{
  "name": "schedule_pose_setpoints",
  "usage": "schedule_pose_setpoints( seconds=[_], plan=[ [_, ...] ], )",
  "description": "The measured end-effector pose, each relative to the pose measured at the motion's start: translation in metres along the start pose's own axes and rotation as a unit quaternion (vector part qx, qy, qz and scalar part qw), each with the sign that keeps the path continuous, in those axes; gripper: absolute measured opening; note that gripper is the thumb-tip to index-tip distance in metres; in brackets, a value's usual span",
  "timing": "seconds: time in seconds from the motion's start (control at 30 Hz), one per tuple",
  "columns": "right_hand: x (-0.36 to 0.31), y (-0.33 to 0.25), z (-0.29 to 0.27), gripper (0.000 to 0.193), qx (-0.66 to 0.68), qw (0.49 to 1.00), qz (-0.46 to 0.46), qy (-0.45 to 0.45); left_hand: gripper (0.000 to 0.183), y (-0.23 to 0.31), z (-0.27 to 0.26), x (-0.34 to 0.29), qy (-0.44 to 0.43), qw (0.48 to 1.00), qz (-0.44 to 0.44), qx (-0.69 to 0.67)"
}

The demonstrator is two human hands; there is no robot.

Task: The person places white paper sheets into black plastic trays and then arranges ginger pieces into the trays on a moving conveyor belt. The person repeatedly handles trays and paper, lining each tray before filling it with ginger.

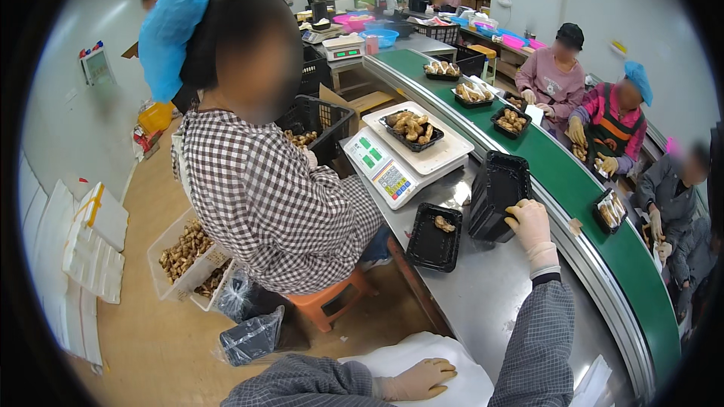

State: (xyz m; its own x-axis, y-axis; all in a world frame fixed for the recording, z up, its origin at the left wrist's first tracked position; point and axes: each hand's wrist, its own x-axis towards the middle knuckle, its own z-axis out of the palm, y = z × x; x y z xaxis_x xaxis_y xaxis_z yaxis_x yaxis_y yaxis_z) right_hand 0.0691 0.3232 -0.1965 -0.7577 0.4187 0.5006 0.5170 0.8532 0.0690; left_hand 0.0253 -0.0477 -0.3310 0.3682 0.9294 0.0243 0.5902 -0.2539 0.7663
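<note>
My right hand (530, 227), in a cream glove, curls its fingers over the near right edge of a stack of black plastic trays (489, 215) on the metal table. Left of the stack lies a single black tray (428, 250) with one mushroom-like brown piece (444, 224) in it. Lower down, my left hand (418, 380), also gloved, rests with its fingers stretched out on a white cloth (460, 377) over my lap. Beyond the trays, a digital scale (388, 173) bears a black tray filled with brown mushroom-like pieces (413, 128).
A green conveyor belt (554, 169) curves past on the right, carrying several filled trays. Co-workers (554, 79) sit along its far side. Close on the left, a person in a checked smock (264, 203) sits on an orange stool (332, 301) beside a black crate (332, 124).
</note>
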Motion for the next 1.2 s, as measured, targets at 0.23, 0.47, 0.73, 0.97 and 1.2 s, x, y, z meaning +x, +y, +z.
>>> schedule_pose_setpoints(
  seconds=[0.23,0.47,0.73,0.97,1.2],
  plan=[
    [0.004,0.025,-0.012,0.019,0.093,0.995,-0.026,0.001,0.042,-0.015,-0.004,0.009,0.051,0.998,0.034,0.012],
    [0.035,-0.039,-0.036,0.018,-0.054,0.998,-0.036,0.008,0.037,-0.017,-0.007,0.001,0.099,0.994,0.033,0.036],
    [-0.086,-0.026,-0.061,0.005,-0.021,0.939,0.126,0.319,0.042,-0.025,0.013,-0.010,0.063,0.998,0.016,0.022],
    [-0.420,-0.007,-0.193,0.020,-0.305,0.859,0.368,0.184,0.042,-0.018,0.020,-0.010,0.052,0.997,0.034,0.038],
    [-0.578,0.020,-0.246,0.010,-0.377,0.706,0.588,-0.115,0.045,-0.015,0.031,-0.009,0.053,0.995,0.035,0.070]
  ],
)
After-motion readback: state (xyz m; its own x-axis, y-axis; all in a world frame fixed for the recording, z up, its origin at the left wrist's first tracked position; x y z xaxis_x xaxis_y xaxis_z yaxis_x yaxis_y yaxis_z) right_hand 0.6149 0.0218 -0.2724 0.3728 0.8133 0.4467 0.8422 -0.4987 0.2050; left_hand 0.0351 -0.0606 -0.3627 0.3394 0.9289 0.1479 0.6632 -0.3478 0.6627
